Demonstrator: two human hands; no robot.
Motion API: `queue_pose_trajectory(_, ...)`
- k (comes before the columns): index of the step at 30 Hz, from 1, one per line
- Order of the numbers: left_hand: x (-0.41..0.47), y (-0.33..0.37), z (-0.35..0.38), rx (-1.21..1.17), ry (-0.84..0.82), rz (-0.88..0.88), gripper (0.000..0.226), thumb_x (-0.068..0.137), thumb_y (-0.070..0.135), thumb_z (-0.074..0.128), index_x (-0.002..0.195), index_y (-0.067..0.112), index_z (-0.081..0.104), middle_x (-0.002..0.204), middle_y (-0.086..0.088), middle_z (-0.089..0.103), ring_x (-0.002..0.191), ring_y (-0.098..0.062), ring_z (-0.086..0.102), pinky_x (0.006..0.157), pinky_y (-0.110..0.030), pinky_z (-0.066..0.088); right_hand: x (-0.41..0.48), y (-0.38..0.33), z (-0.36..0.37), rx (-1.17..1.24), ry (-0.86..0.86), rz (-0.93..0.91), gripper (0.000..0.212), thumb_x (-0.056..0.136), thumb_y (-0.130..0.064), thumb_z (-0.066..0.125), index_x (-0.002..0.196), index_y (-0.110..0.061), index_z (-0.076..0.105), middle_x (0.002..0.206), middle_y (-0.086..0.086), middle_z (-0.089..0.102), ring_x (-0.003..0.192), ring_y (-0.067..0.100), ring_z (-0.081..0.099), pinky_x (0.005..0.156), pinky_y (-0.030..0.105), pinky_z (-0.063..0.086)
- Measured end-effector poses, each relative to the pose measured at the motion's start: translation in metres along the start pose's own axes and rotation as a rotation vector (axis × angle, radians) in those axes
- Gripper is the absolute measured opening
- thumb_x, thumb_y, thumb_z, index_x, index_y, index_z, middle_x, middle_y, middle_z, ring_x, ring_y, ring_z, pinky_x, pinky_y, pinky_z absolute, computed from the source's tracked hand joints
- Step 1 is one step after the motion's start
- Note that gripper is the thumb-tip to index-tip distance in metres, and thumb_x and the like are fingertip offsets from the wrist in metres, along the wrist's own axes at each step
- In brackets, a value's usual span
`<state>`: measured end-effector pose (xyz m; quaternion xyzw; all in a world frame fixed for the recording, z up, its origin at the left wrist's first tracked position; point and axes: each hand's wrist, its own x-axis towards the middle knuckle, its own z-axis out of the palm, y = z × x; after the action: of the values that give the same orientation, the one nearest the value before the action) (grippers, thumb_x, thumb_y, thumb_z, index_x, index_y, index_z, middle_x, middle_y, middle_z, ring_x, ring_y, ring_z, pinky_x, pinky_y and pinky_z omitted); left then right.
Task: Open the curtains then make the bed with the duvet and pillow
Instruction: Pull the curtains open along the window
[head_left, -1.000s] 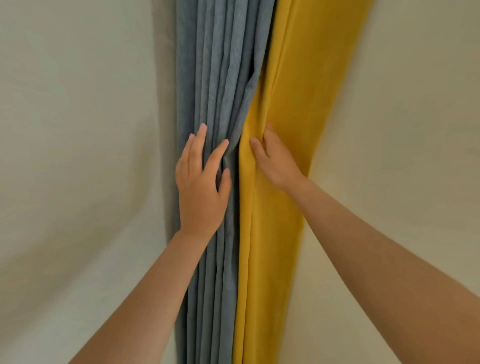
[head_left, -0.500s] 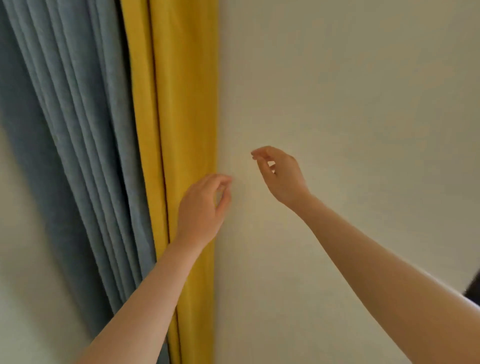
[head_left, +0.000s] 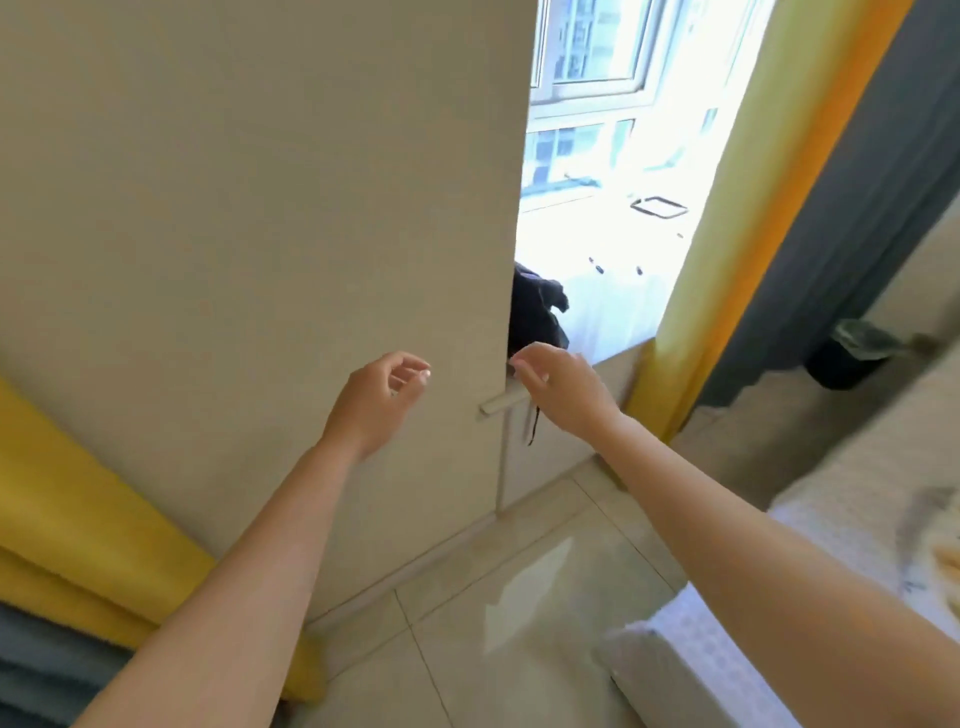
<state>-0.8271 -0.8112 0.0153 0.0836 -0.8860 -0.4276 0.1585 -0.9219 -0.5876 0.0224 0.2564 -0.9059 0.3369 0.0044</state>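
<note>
A yellow and grey curtain (head_left: 78, 540) hangs bunched at the lower left against the beige wall. A second yellow and grey curtain (head_left: 769, 218) stands drawn aside at the right of the bright window (head_left: 597, 130). My left hand (head_left: 379, 400) floats in front of the wall, fingers loosely curled, holding nothing. My right hand (head_left: 561, 384) hovers near the wall's corner, fingers apart and empty. The corner of the bed (head_left: 737, 649), in a white cover, shows at the lower right.
A dark garment (head_left: 535, 312) lies on the window ledge behind the wall's corner. A black bin (head_left: 852, 353) stands on the floor at the right by the grey curtain. Pale glossy floor tiles (head_left: 493, 623) lie between wall and bed.
Both hands have let go of the left curtain. The view has swung right, away from that curtain, to the wall, the window and the bed.
</note>
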Motion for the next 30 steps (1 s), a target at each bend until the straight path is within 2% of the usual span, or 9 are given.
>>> queue_pose_trajectory(3,0.021,0.012,0.060,-0.046,-0.126,-0.016,0.013,0.093,0.032,0.058,0.097,0.024,0.067,0.092,0.001,0.071,0.086,-0.014,0.065,0.073,-0.027,0.049,-0.017,0.056,-0.018,-0.006,0.029,0.096,0.033,0.100,-0.036,0.042,0.114,-0.016,0.064,0.105,0.002,0.070,0.094,0.018,0.065,0.083,0.041,0.055)
queue_pose_trajectory(8,0.070,0.030,0.153,-0.059,-0.314,0.035,0.017,0.093,0.039,0.055,0.097,0.027,0.067,0.093,0.007,0.070,0.083,-0.006,0.063,0.066,-0.022,0.044,-0.021,0.139,-0.041,0.018,0.122,0.314,0.035,0.098,-0.044,0.042,0.112,-0.021,0.064,0.103,-0.006,0.070,0.092,0.010,0.064,0.076,0.034,0.057)
queue_pose_trajectory(13,0.140,0.046,0.222,-0.051,-0.440,0.106,0.016,0.093,0.043,0.055,0.098,0.033,0.065,0.090,0.015,0.066,0.082,0.002,0.060,0.062,-0.019,0.042,0.013,0.200,-0.059,0.022,0.211,0.431,0.029,0.097,-0.046,0.042,0.107,-0.028,0.062,0.096,-0.015,0.066,0.089,0.005,0.062,0.075,0.032,0.057)
queue_pose_trajectory(18,0.229,0.065,0.268,-0.064,-0.523,0.204,0.013,0.093,0.043,0.055,0.099,0.035,0.063,0.091,0.022,0.062,0.085,0.004,0.059,0.061,-0.021,0.045,0.073,0.238,-0.090,0.030,0.350,0.537,0.027,0.097,-0.046,0.041,0.110,-0.031,0.059,0.099,-0.015,0.062,0.089,0.004,0.059,0.067,0.018,0.048)
queue_pose_trajectory(21,0.290,0.082,0.289,-0.055,-0.528,0.298,0.013,0.094,0.043,0.053,0.102,0.037,0.061,0.100,0.023,0.062,0.092,0.008,0.057,0.070,-0.021,0.047,0.111,0.255,-0.114,0.017,0.447,0.579,0.028,0.098,-0.044,0.041,0.114,-0.029,0.059,0.101,-0.013,0.062,0.089,0.003,0.057,0.062,0.012,0.040)
queue_pose_trajectory(23,0.319,0.093,0.301,-0.080,-0.476,0.362,0.020,0.095,0.042,0.052,0.109,0.032,0.062,0.110,0.017,0.063,0.096,0.005,0.057,0.078,-0.023,0.048,0.128,0.262,-0.128,0.016,0.508,0.581,0.030,0.098,-0.043,0.042,0.118,-0.028,0.058,0.104,-0.012,0.062,0.093,0.006,0.058,0.063,0.012,0.040)
queue_pose_trajectory(27,0.375,0.125,0.339,-0.120,-0.401,0.455,0.031,0.097,0.039,0.051,0.125,0.026,0.057,0.128,0.007,0.056,0.113,-0.008,0.054,0.087,-0.024,0.040,0.171,0.291,-0.158,0.000,0.599,0.585,0.036,0.097,-0.043,0.043,0.128,-0.027,0.052,0.120,-0.008,0.061,0.108,0.010,0.057,0.079,0.021,0.046)
queue_pose_trajectory(30,0.414,0.162,0.366,-0.134,-0.349,0.538,0.042,0.097,0.036,0.052,0.137,0.021,0.049,0.141,0.003,0.049,0.125,-0.012,0.048,0.098,-0.027,0.038,0.208,0.321,-0.187,-0.004,0.649,0.553,0.044,0.095,-0.047,0.046,0.135,-0.029,0.045,0.135,-0.007,0.053,0.123,0.012,0.050,0.090,0.025,0.042)
